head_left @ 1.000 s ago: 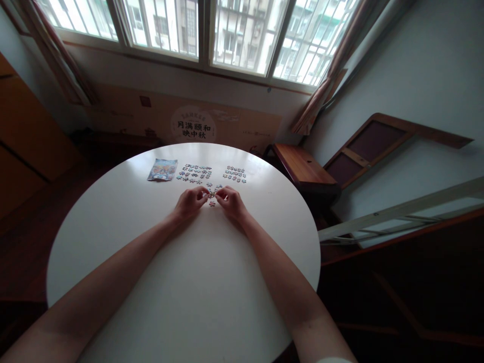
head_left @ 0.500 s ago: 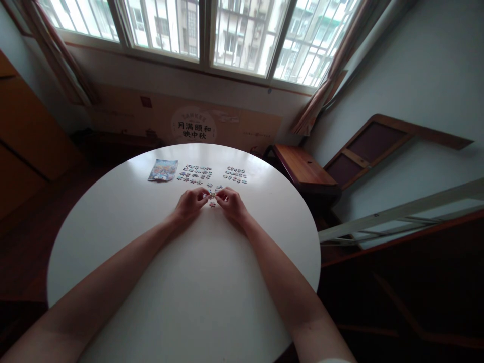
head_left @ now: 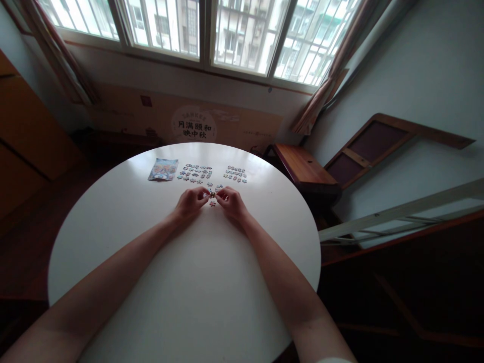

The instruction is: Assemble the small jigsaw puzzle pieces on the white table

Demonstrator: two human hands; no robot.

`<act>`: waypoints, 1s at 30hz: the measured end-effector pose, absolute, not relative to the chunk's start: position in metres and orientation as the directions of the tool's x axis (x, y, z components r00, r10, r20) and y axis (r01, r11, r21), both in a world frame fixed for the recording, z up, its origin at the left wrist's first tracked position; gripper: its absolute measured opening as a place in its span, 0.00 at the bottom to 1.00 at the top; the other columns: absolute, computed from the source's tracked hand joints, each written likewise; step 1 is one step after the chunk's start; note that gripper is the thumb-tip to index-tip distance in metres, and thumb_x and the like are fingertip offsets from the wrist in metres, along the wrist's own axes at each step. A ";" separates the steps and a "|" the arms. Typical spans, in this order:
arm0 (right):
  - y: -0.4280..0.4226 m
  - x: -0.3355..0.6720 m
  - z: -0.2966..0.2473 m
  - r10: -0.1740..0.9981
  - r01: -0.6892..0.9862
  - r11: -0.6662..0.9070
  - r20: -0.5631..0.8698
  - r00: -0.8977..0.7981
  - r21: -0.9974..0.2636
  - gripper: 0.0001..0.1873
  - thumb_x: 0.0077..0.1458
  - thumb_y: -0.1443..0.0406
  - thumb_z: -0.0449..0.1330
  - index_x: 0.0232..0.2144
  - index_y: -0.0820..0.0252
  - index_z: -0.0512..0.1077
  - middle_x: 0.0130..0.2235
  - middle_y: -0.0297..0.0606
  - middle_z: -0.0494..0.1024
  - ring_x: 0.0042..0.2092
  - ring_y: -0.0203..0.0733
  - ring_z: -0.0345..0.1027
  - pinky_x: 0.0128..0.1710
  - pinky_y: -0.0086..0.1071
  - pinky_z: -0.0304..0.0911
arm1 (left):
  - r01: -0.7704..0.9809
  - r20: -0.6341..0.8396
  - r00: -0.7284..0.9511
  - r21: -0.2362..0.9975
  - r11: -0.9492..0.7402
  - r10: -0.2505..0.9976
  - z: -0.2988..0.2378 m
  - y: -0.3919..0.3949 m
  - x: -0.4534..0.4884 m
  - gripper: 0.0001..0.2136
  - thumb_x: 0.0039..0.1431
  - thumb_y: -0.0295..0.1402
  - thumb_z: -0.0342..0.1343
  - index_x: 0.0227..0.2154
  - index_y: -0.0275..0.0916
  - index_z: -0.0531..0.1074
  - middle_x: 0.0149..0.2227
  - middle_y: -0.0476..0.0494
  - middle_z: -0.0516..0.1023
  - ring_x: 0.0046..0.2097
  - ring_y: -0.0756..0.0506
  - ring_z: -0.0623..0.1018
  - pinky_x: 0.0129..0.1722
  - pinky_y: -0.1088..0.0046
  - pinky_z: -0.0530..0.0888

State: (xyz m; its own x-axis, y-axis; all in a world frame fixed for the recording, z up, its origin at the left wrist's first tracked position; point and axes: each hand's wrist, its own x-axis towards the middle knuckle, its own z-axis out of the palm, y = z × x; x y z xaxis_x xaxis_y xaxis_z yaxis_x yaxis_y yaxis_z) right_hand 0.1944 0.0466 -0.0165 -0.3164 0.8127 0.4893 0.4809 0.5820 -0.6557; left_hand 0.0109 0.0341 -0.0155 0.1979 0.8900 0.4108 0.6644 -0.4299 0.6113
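Note:
My left hand (head_left: 192, 199) and my right hand (head_left: 229, 200) meet over the far half of the white table, fingertips pinched on a small puzzle piece (head_left: 213, 195) between them. Whether it is one piece or two joined is too small to tell. Just below it on the tabletop lies a loose reddish jigsaw piece (head_left: 212, 204). A few more pieces (head_left: 218, 187) lie just beyond my fingers, partly hidden by them. Further back, rows of jigsaw pieces (head_left: 195, 173) form one group to the left, and another group of pieces (head_left: 236, 174) sits to the right.
A colourful picture sheet or packet (head_left: 163, 170) lies left of the pieces. The round white table (head_left: 181, 292) has its far edge toward a windowed wall. A wooden chair (head_left: 302, 164) stands beyond its right side, and an orange-brown cabinet (head_left: 26, 131) is at the far left.
The small piece between my fingertips has turned slightly and now shows a darker, golden face. Both hands stay in nearly the same place.

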 end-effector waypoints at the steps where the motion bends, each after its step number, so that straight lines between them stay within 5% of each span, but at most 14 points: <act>1: 0.047 0.195 -0.017 0.809 0.476 0.588 0.495 -0.318 -0.654 0.05 0.52 0.68 0.58 0.26 0.62 0.72 0.28 0.33 0.70 0.28 0.31 0.63 0.31 0.26 0.60 | 0.665 0.411 0.198 0.611 -0.430 0.890 -0.016 0.034 0.011 0.11 0.55 0.39 0.53 0.33 0.37 0.76 0.19 0.52 0.69 0.22 0.53 0.65 0.24 0.78 0.60; 30: 0.045 0.195 -0.014 0.821 0.485 0.571 0.481 -0.308 -0.662 0.05 0.53 0.67 0.58 0.27 0.62 0.72 0.29 0.34 0.70 0.29 0.31 0.64 0.32 0.26 0.61 | 0.643 0.420 0.202 0.625 -0.443 0.885 -0.012 0.031 0.013 0.12 0.56 0.41 0.52 0.32 0.37 0.73 0.19 0.53 0.67 0.21 0.53 0.65 0.22 0.79 0.60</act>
